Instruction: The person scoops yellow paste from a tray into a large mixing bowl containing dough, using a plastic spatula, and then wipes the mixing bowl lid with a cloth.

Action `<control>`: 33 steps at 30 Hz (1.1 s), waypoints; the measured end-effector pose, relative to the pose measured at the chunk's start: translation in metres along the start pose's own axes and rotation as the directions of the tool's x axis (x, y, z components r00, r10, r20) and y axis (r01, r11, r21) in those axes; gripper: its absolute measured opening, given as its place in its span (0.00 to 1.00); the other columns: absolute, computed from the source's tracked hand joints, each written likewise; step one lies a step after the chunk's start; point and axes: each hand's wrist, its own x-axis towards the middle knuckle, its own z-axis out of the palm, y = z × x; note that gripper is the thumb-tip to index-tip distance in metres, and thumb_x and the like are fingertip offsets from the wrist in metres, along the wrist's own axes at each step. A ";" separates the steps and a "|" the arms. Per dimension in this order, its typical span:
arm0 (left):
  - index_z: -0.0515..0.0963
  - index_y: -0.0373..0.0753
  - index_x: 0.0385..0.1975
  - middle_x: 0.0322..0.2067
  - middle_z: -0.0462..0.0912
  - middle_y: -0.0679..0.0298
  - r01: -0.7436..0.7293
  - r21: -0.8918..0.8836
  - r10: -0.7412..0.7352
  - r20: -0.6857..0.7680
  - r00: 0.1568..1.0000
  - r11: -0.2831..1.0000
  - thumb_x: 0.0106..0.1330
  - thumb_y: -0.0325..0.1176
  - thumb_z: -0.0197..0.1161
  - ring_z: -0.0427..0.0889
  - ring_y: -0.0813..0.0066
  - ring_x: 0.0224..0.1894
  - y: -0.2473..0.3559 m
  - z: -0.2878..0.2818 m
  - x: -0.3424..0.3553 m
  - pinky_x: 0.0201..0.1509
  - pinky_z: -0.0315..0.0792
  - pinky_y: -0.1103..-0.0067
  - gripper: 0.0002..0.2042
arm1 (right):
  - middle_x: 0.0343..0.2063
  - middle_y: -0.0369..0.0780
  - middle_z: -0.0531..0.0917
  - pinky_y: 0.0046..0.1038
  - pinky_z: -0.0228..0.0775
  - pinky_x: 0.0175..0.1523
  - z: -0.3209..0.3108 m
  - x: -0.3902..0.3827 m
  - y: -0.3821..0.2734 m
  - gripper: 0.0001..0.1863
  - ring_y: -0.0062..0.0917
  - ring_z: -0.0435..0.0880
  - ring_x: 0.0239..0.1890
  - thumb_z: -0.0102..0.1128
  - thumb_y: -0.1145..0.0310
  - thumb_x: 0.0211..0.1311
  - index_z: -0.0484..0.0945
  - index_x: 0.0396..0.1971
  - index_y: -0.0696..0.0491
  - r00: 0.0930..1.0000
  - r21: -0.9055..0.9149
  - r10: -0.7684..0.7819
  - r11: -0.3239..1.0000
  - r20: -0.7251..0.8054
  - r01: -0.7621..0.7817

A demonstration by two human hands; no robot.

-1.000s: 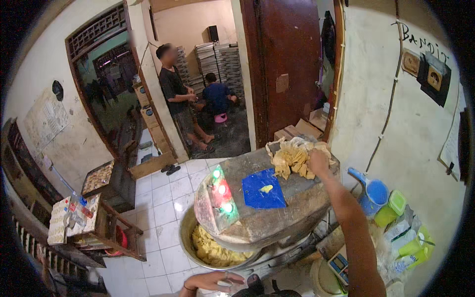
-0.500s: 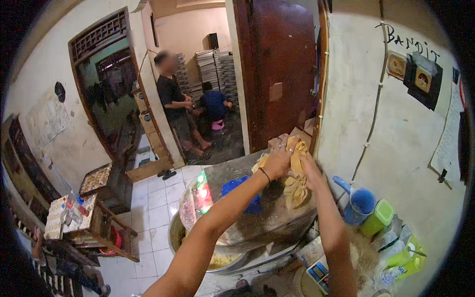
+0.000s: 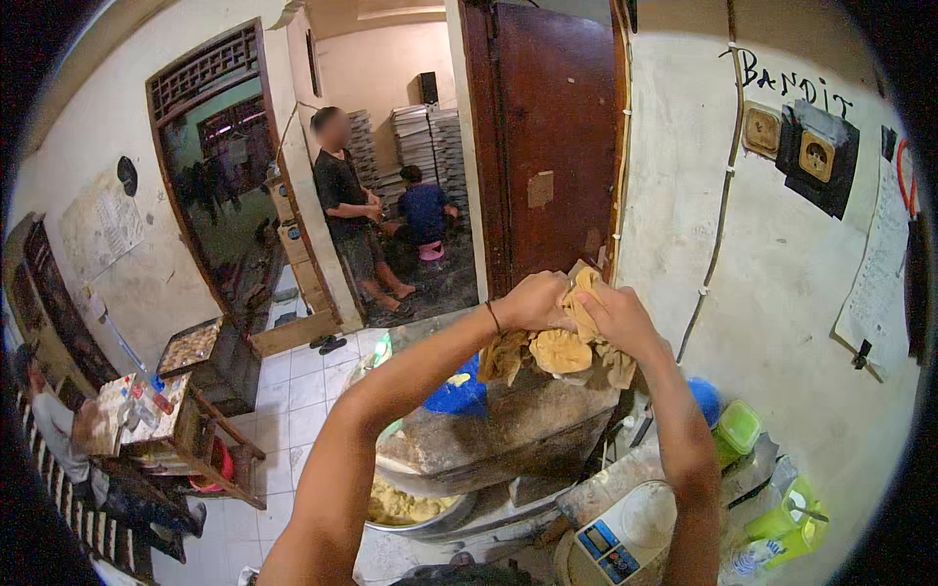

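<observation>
Tan cloth [image 3: 564,353] right of centre in frame, over machine top [image 3: 489,425]; left hand [image 3: 539,301] and right hand [image 3: 619,317] both clamped on its bunched upper folds; looks light, soft, limp, probably not fragile or slippery; best hold likely those gathered folds

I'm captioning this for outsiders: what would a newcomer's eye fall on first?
Probably the left hand and right hand near the middle, gripping a crumpled tan cloth over a worn work surface. Next, left of and below the cloth, the bright blue sheet, and lower still the metal pan of yellow dough-like mix. Upper left of centre, one person stands and another person sits on a pink seat.
</observation>
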 end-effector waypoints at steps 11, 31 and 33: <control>0.72 0.32 0.37 0.34 0.77 0.61 0.191 -0.630 0.196 0.491 0.849 0.753 0.45 0.32 0.67 0.72 0.80 0.36 0.065 -0.110 0.005 0.40 0.67 0.82 0.19 | 0.09 0.36 0.64 0.27 0.59 0.13 -0.068 -0.002 -0.055 0.17 0.27 0.66 0.10 0.57 0.63 0.49 0.63 0.10 0.52 0.711 -0.197 -0.692 0.685 0.126 0.701; 0.61 0.33 0.50 0.44 0.70 0.50 0.134 -0.990 -0.999 0.035 0.032 -0.030 0.55 0.45 0.56 0.72 0.61 0.44 0.232 -0.087 -0.498 0.48 0.66 0.70 0.27 | 0.53 0.49 0.63 0.32 0.54 0.56 0.115 -0.011 0.089 0.28 0.38 0.63 0.54 0.56 0.54 0.49 0.67 0.48 0.57 0.867 -0.228 0.260 0.958 0.426 -0.175; 0.61 0.35 0.49 0.44 0.70 0.56 0.076 -0.989 -0.966 0.105 -0.238 -0.126 0.57 0.45 0.53 0.71 0.65 0.43 0.276 -0.035 -0.586 0.46 0.66 0.74 0.25 | 0.50 0.48 0.66 0.31 0.54 0.56 0.106 -0.017 0.046 0.25 0.38 0.64 0.53 0.55 0.57 0.51 0.68 0.46 0.58 0.954 -0.156 0.204 0.973 0.219 -0.172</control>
